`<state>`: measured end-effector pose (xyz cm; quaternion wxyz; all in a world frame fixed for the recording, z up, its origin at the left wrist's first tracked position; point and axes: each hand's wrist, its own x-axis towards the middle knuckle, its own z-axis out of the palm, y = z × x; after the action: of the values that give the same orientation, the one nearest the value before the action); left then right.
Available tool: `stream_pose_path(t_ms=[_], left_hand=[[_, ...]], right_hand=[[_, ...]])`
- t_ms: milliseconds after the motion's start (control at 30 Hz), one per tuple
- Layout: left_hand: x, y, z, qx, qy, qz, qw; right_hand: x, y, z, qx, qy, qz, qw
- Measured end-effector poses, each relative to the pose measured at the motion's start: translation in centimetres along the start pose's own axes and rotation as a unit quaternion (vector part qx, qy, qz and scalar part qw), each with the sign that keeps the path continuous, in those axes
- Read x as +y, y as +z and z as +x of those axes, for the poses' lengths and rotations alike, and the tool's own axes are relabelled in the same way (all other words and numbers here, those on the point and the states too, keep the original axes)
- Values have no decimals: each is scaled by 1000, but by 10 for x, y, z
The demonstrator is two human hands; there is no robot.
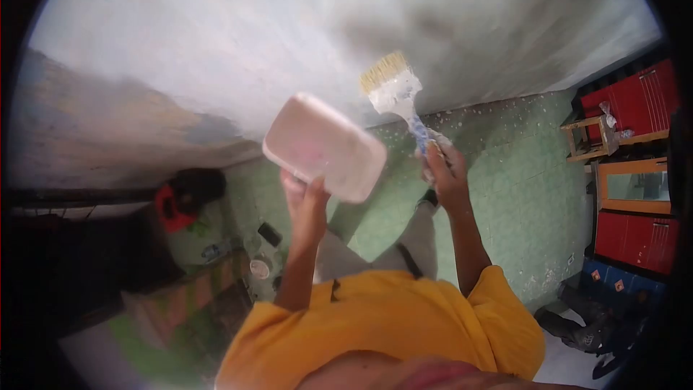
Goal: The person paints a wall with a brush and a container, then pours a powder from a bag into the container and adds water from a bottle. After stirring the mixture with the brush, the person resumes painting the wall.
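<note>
My left hand (304, 198) grips a pale pink rectangular tub (325, 146) from below and holds it up, tilted, in front of the wall (238, 36). My right hand (444, 170) is closed around the blue-speckled handle of a wide paint brush (393, 87). Its pale bristles point up and lie against the white-grey wall surface. The brush is just right of the tub, apart from it. I wear a yellow shirt (382, 332).
A green tiled floor (534, 188) spattered with white lies below. Red cabinets (635, 101) and a wooden frame stand at the right. At the left sit a red and black object (180, 198), a small cup (258, 269) and clutter on a patterned mat.
</note>
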<state>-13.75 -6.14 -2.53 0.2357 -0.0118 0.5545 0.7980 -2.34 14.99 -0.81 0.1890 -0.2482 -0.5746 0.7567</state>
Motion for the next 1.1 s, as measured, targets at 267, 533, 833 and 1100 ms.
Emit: stream_pose_path(t_ms=[267,533,833,1100], left_hand=[[-8,150,-27,-92,-3,-22,996],[-55,280,-55,-101,-23,-67,992],[-110,337,-54,-150,-88,-87,981],[-157,420,-68,-117,-125,-37,984]], right_hand=[[-79,-121,-61,-11,-148,-33,988],[-132,-241,-55,40,-116,-88,989],[-103,-299,-50,136,-105,-52,984],[-97,-389,-56,183,-83,7,980]])
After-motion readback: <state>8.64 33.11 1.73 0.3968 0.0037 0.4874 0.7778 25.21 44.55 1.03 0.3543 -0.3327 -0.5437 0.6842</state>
